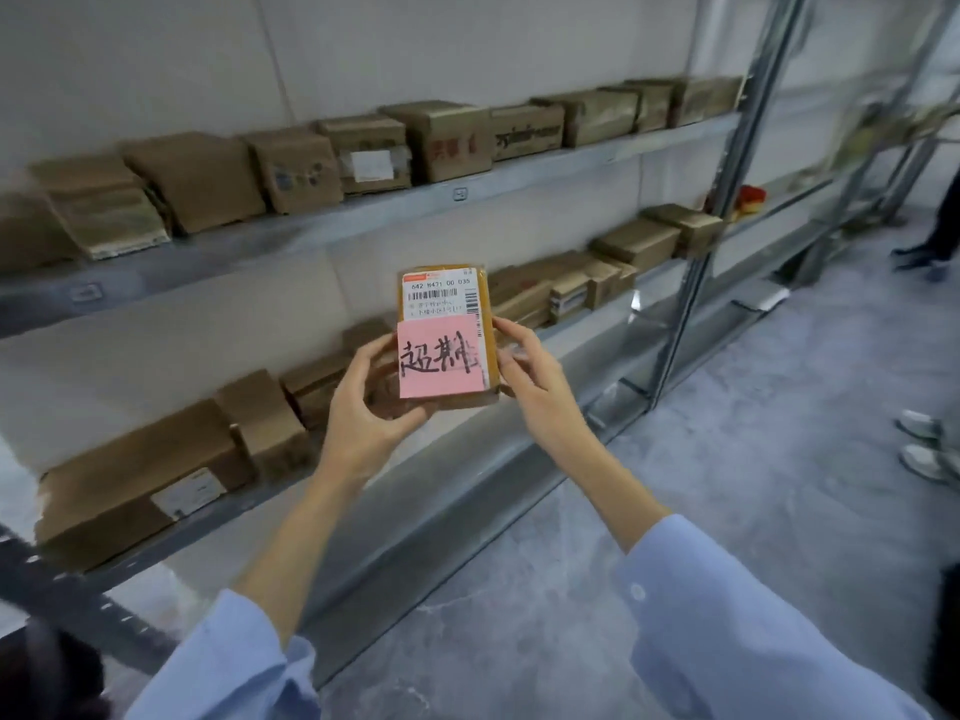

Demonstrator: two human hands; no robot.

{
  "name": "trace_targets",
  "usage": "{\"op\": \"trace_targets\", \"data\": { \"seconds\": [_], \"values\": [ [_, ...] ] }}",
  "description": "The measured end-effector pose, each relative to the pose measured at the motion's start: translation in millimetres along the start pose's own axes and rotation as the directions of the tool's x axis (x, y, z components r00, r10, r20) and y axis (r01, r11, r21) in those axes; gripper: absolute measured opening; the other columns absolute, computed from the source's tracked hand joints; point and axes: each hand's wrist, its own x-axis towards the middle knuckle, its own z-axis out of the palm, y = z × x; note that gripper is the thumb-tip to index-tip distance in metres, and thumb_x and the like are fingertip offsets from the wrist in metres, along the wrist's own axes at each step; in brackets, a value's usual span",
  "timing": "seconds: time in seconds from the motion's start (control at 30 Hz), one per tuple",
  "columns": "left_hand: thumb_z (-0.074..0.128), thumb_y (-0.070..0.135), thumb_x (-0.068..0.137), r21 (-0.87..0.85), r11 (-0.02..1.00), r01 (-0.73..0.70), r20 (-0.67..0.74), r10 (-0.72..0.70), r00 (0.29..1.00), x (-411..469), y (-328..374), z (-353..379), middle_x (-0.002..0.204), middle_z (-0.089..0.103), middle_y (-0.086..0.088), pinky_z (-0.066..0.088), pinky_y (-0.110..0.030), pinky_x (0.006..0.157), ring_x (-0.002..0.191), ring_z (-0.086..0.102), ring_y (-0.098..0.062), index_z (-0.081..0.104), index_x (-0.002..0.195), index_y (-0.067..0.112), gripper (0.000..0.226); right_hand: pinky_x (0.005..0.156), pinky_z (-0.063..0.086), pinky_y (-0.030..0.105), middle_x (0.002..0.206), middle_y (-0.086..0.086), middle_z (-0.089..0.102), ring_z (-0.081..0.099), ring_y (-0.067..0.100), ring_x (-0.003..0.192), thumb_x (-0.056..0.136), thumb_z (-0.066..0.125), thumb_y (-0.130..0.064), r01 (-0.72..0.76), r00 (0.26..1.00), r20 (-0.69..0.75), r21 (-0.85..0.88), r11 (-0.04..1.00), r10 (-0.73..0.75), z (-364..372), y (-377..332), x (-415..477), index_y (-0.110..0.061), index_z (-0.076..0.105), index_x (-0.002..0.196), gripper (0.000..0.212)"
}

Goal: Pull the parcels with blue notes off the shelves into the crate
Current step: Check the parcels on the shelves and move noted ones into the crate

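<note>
I hold a small brown parcel [485, 304] upright in front of the shelves, its face turned to me. A white shipping label [441, 296] covers its top half and a pink note [439, 361] with black handwriting covers the lower half. My left hand [363, 402] grips the parcel's lower left edge and bottom. My right hand [530, 376] pinches its right edge. No blue note and no crate are in view.
Two metal shelves [311, 226] run along the wall, each lined with brown cardboard parcels [447, 140]. A steel upright [722, 200] stands to the right. On the grey floor at far right are other people's shoes [924, 444] and legs.
</note>
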Motion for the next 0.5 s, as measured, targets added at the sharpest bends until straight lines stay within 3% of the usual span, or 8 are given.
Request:
{"op": "trace_targets", "data": {
  "seconds": [0.1,0.27,0.5],
  "values": [
    [0.087,0.022,0.068,-0.059,0.998,-0.006,0.094,0.012,0.996,8.6,9.1,52.6,0.127,0.060,0.011,0.045,-0.014,0.092,0.117,0.056,0.001,0.047,0.133,0.022,0.077,0.099,0.051,0.046,0.126,-0.010,0.063,0.058,0.009,0.120,0.104,0.046,-0.031,-0.054,0.995,-0.088,0.001,0.999,0.053,-50.0,9.7,-16.1,-0.031,0.047,0.141,0.037],
    [0.089,0.038,0.063,-0.165,0.986,0.005,0.250,0.037,0.968,14.4,34.4,155.7,0.135,0.056,0.006,0.048,-0.015,0.093,0.121,0.055,-0.005,0.043,0.138,0.018,0.090,0.101,0.050,0.044,0.131,-0.010,0.061,0.056,0.006,0.122,0.103,0.045,-0.033,-0.139,0.965,-0.222,0.030,0.990,0.143,-146.9,31.4,-46.5,-0.029,0.049,0.140,0.038],
    [0.086,0.010,0.070,-0.262,0.965,0.032,0.405,0.080,0.911,10.3,83.7,329.2,0.135,0.055,0.009,0.054,-0.018,0.086,0.120,0.056,-0.006,0.045,0.136,0.025,0.079,0.080,0.054,0.021,0.118,-0.021,0.060,0.060,-0.011,0.102,0.104,0.044,-0.024,-0.211,0.898,-0.379,0.073,0.975,0.223,-307.4,49.5,-95.7,-0.027,0.047,0.136,0.032]
  ]
}}
